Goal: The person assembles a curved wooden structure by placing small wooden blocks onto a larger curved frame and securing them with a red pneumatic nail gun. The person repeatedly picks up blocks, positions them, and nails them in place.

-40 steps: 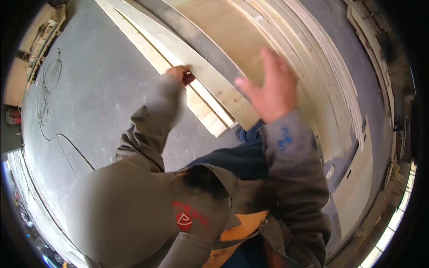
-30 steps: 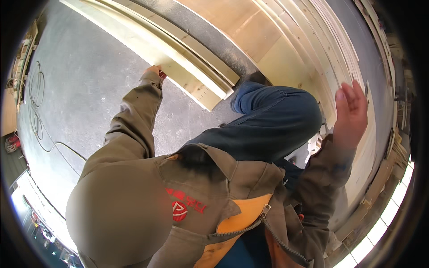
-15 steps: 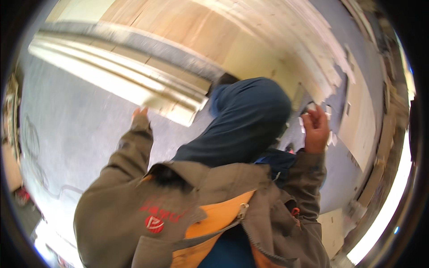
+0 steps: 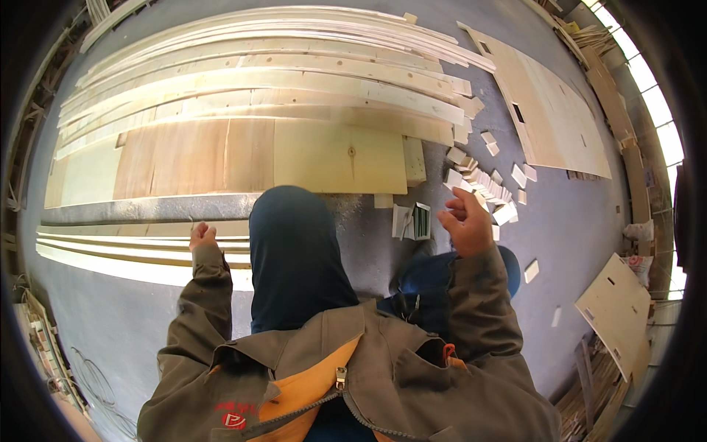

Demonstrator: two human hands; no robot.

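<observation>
My left hand (image 4: 203, 236) is closed beside the strips, fingers bent together. A thin, small thing sticks up at its fingertips, too small to name. Below and around it lie long pale wooden strips (image 4: 140, 248), side by side on the floor. My right hand (image 4: 469, 223) hovers to the right of my bent knee, fingers loosely curled and slightly apart, with nothing visible in them. Just beyond it lies a heap of small wooden blocks (image 4: 486, 184). Left of that hand stands a small open box (image 4: 402, 221) with something green inside.
Wide wooden panels (image 4: 317, 158) and long boards (image 4: 258, 77) lie ahead. A large sheet (image 4: 549, 110) rests on the floor at far right, and another panel (image 4: 615, 306) leans nearer. Loose blocks (image 4: 532, 270) dot the grey floor (image 4: 530, 324). A cable (image 4: 96, 383) coils at left.
My view has swung round and cleared from blur. The boards now lie nearly level across it, and the block heap shows beside my right hand. Both hands remain raised at my sides.
</observation>
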